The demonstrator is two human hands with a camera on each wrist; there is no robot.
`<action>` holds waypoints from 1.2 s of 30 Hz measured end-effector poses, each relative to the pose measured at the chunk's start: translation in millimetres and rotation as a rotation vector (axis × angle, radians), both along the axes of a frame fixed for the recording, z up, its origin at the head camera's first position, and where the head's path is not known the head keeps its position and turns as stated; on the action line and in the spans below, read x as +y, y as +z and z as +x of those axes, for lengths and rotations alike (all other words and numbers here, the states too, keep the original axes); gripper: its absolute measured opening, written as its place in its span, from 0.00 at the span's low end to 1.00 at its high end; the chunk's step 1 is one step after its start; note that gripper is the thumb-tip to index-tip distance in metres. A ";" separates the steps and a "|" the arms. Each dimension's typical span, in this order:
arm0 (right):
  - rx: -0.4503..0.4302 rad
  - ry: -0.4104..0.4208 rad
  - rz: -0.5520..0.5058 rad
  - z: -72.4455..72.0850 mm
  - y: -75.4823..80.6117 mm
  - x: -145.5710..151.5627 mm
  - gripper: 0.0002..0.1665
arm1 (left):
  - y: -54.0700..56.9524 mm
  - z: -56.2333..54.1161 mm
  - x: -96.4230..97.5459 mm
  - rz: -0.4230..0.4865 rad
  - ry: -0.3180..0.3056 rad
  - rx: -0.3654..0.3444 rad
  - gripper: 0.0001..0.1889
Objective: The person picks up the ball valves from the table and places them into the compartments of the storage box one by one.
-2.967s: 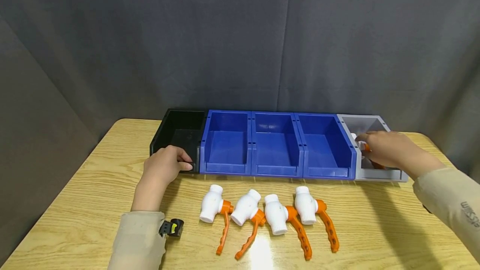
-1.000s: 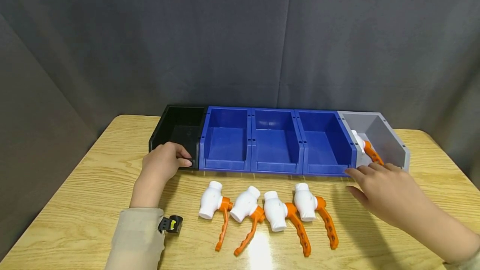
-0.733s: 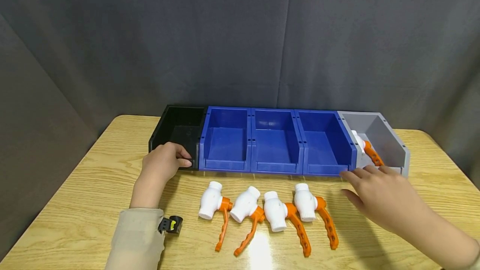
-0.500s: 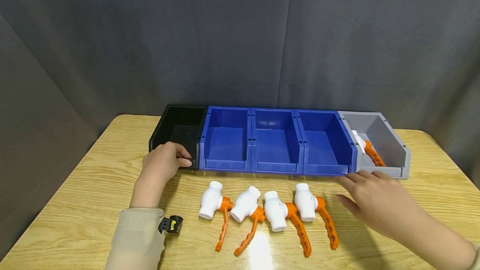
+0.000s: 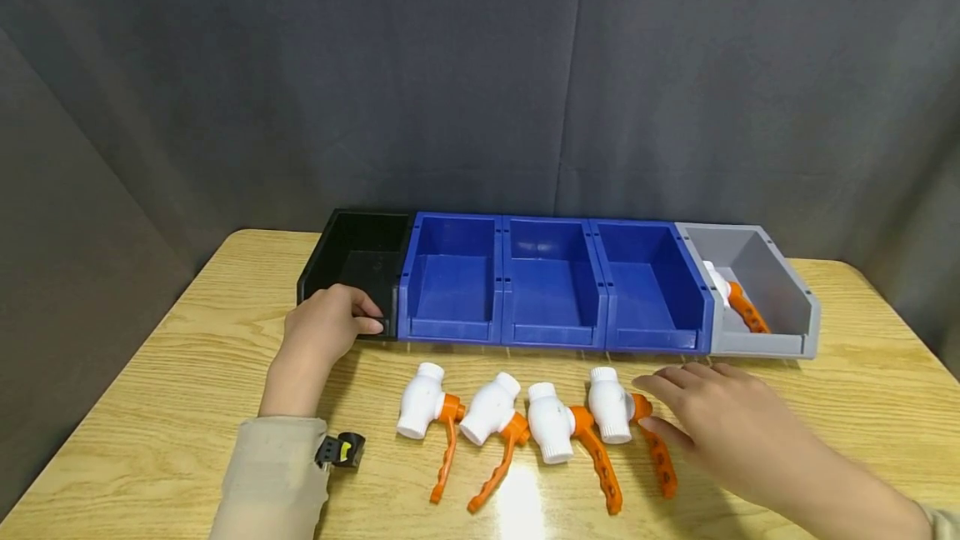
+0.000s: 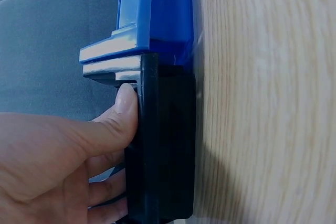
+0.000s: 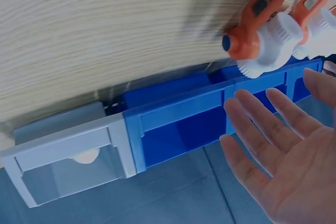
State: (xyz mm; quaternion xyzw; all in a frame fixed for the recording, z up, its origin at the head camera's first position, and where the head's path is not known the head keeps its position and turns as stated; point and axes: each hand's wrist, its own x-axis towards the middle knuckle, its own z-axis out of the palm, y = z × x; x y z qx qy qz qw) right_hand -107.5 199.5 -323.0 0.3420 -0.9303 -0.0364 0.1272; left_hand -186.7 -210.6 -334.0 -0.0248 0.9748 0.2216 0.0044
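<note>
My left hand [image 5: 327, 325] grips the front edge of the black bin [image 5: 372, 232], thumb on the outer face and fingers over the inside, as the left wrist view shows. Several white ball valves with orange lever handles lie in a row on the table. My right hand [image 5: 723, 419] hovers with spread, relaxed fingers beside the rightmost ball valve [image 5: 611, 408], overlapping part of its orange handle in the head view. Nothing is in that palm in the right wrist view. Another ball valve [image 5: 742, 307] lies inside the grey bin [image 5: 765, 346] at the right end.
Three blue bins [image 5: 555, 338] stand side by side between the black and grey ones. They sit along the back of the wooden table [image 5: 187, 407], in front of a dark grey curtain [image 5: 480, 82]. A small black strap piece [image 5: 343, 449] shows at the left cuff.
My right hand has left the grey bin, where a ball valve now shows, and moved left and nearer to the rightmost valve in the row. The left hand keeps its grip on the black bin.
</note>
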 end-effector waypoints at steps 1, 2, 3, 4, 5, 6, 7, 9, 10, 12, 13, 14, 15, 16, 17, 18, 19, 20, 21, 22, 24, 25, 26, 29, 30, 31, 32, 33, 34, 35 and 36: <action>0.000 0.005 -0.005 1.0 -0.6 -1.3 0.22 | 0.0 0.0 -0.1 -0.001 -0.001 -0.001 0.07; -0.001 0.009 -0.012 1.9 -1.1 -2.5 0.23 | -0.1 0.1 -0.3 -0.001 -0.002 -0.001 0.07; -0.004 0.012 -0.016 2.6 -1.7 -3.7 0.23 | -0.3 0.0 -0.4 -0.002 -0.002 -0.001 0.07; -0.006 0.014 -0.020 3.4 -2.0 -4.8 0.23 | -0.3 -0.1 -0.4 -0.002 -0.003 0.000 0.07; -0.008 0.014 -0.023 4.0 -2.2 -5.9 0.23 | -0.5 -0.3 -0.5 -0.001 -0.004 0.001 0.07; -0.012 0.014 -0.025 4.2 -2.5 -6.9 0.24 | -0.7 -0.6 -0.6 0.000 -0.005 0.002 0.07; -0.016 0.015 -0.026 4.5 -2.7 -7.9 0.24 | -0.6 -0.5 -0.5 -0.001 -0.006 0.002 0.07; -0.026 0.013 -0.028 4.7 -3.1 -9.9 0.25 | -0.7 -0.8 -0.4 -0.002 -0.007 0.001 0.07; -0.026 0.013 -0.027 4.9 -3.1 -10.9 0.25 | -0.6 -0.7 -0.2 -0.003 -0.008 0.000 0.07; -0.029 0.014 -0.022 4.2 -3.8 -12.8 0.26 | -0.4 -0.5 -0.1 -0.004 -0.007 0.001 0.07; -0.029 0.014 -0.020 4.1 -4.0 -13.7 0.26 | -0.4 -0.4 0.0 -0.005 -0.006 0.001 0.07; -0.031 0.011 -0.018 3.9 -4.3 -14.5 0.26 | -0.4 -0.5 0.1 -0.004 -0.005 -0.001 0.07; -0.032 0.008 -0.016 3.6 -4.7 -15.4 0.26 | -0.2 -0.4 0.2 -0.004 -0.005 0.000 0.07; -0.032 0.006 -0.015 3.3 -5.2 -16.2 0.27 | -0.4 -0.5 0.2 -0.004 -0.005 -0.001 0.07; -0.032 0.005 -0.018 2.9 -5.8 -16.9 0.27 | -0.6 -0.7 0.1 -0.004 -0.004 -0.002 0.07; -0.032 0.004 -0.022 2.6 -6.6 -17.5 0.27 | -0.5 -0.7 0.1 -0.003 -0.004 -0.003 0.07; -0.029 0.004 -0.028 2.5 -7.2 -18.1 0.28 | -0.3 -0.5 0.2 -0.002 -0.005 -0.005 0.07; -0.031 0.004 -0.034 2.1 -8.0 -18.5 0.28 | -0.2 -0.3 0.3 -0.001 -0.005 -0.007 0.07; -0.034 0.005 -0.039 1.6 -8.9 -18.9 0.29 | -0.3 -0.3 0.1 -0.002 -0.005 -0.008 0.07; -0.038 0.008 -0.042 0.9 -9.8 -19.1 0.31 | -0.5 -0.4 0.0 -0.003 -0.004 -0.008 0.07; -0.057 0.006 -0.045 -0.6 -11.4 -19.2 0.34 | -0.7 -0.5 -0.1 -0.002 -0.003 -0.008 0.07; -0.070 0.002 -0.045 -1.4 -12.1 -19.1 0.36 | -0.8 -0.5 0.1 -0.002 -0.003 -0.008 0.07; -0.082 -0.002 -0.044 -2.3 -12.8 -18.8 0.37 | -1.0 -0.6 0.1 -0.001 -0.003 -0.008 0.07; -0.110 -0.012 -0.042 -5.6 -15.4 -18.2 0.41 | -1.0 0.0 0.5 0.003 -0.004 -0.007 0.07; -0.116 -0.014 -0.042 -6.5 -16.4 -18.0 0.41 | -0.8 0.4 0.6 0.004 -0.005 -0.007 0.07; -0.118 -0.013 -0.041 -7.4 -17.4 -17.8 0.42 | -0.8 0.6 0.7 0.005 -0.005 -0.007 0.07; -0.119 -0.011 -0.042 -8.3 -18.5 -17.7 0.42 | -0.9 0.5 0.6 0.006 -0.004 -0.007 0.07; -0.119 -0.008 -0.043 -9.2 -19.6 -17.7 0.43 | -0.9 0.5 0.5 0.005 -0.004 -0.005 0.07; -0.120 -0.005 -0.044 -10.1 -20.6 -17.7 0.43 | -0.7 0.5 0.5 0.006 -0.003 -0.004 0.07; -0.120 -0.002 -0.045 -11.0 -21.7 -17.7 0.44 | -0.6 0.4 0.4 0.006 -0.002 -0.003 0.07; -0.120 0.000 -0.048 -11.7 -22.5 -17.9 0.45 | -0.7 0.2 0.2 0.005 -0.002 -0.001 0.07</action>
